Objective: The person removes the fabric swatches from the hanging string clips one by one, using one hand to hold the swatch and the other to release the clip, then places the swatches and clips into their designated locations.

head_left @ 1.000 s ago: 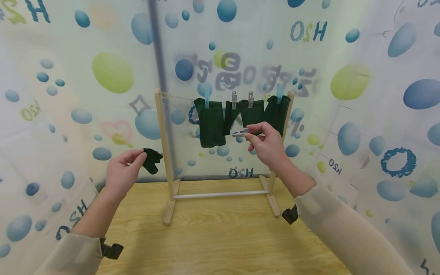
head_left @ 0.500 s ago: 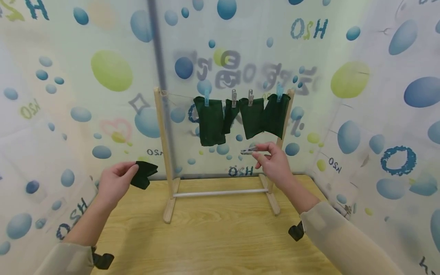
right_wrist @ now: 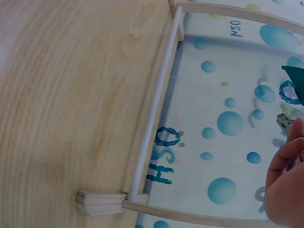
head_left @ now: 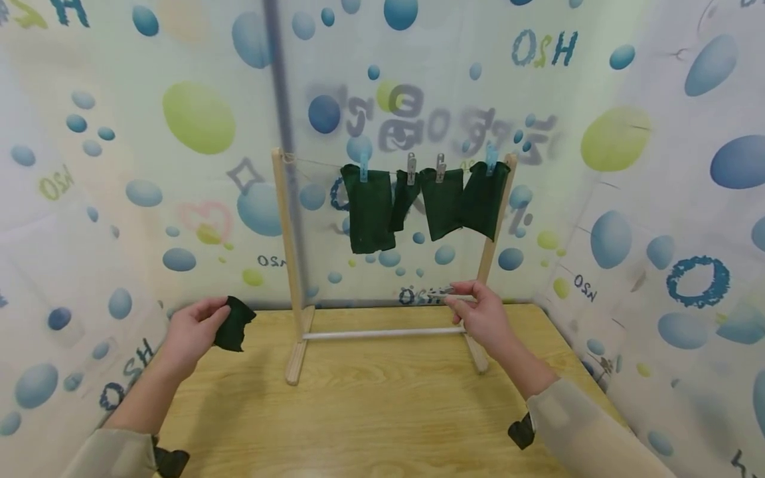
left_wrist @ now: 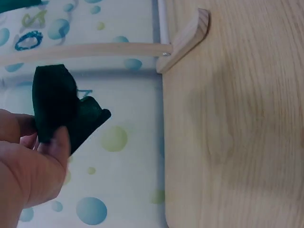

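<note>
My left hand pinches a small dark green cloth piece by its edge, left of the wooden rack. In the left wrist view the cloth looks folded, with thumb and fingers at its lower end. My right hand pinches a grey clothespin in front of the rack's right post. Its tip shows past the fingers in the right wrist view, where the clothespin points left. Several dark green cloth pieces hang from the rack's string, held by blue clothespins and grey clothespins.
The rack stands on a wood-grain table, with a white crossbar low between its feet. A curtain with blue and green dots surrounds the table at the back and sides. The string's left stretch carries no cloth.
Both hands have come down and back from the line. The left moved left with the cloth, which has turned; the right moved down and slightly right with the clothespin. The hanging pieces stay in place.
</note>
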Demonstrator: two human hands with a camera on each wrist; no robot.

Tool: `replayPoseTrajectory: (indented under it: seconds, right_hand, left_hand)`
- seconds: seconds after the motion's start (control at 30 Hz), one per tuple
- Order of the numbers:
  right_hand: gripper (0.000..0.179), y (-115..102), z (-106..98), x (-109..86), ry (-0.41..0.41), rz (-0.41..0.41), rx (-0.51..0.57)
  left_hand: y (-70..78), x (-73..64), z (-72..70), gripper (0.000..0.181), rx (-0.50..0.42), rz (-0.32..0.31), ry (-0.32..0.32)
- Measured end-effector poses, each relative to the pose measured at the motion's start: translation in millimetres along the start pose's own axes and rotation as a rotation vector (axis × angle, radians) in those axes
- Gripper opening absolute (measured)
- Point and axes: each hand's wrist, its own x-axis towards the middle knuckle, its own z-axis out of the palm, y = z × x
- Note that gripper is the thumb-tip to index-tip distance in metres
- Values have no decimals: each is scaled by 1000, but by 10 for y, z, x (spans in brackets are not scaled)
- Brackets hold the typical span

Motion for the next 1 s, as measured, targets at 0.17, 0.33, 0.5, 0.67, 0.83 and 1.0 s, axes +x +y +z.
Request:
replayPoseTrajectory:
  seconds: [0.17, 0.33, 0.5, 0.67, 0.83, 1.0]
  right_hand:
    - [36, 147, 21, -30, -22, 12, -9]
    - [35, 316, 42, -50, -26, 47, -28]
    - [35, 502, 88, -81, -18, 96, -15]
    - [34, 709, 108, -127, -11, 155, 1]
    - [35, 924, 115, -135, -15, 204, -9]
    - [37, 1059, 124, -128, -31, 254, -23]
  left_hand:
    - [-101, 21, -14, 56, 6, -38, -49]
    - [-204, 55, -30, 56, -21, -70, -98]
    - [-366, 96, -39, 55, -57, -66, -107]
    - [-522, 141, -23, 57, -88, -94, -112]
    - [-619, 162, -17, 57, -141, -128, -134]
    - [-705, 170, 5, 60, -218, -162, -149]
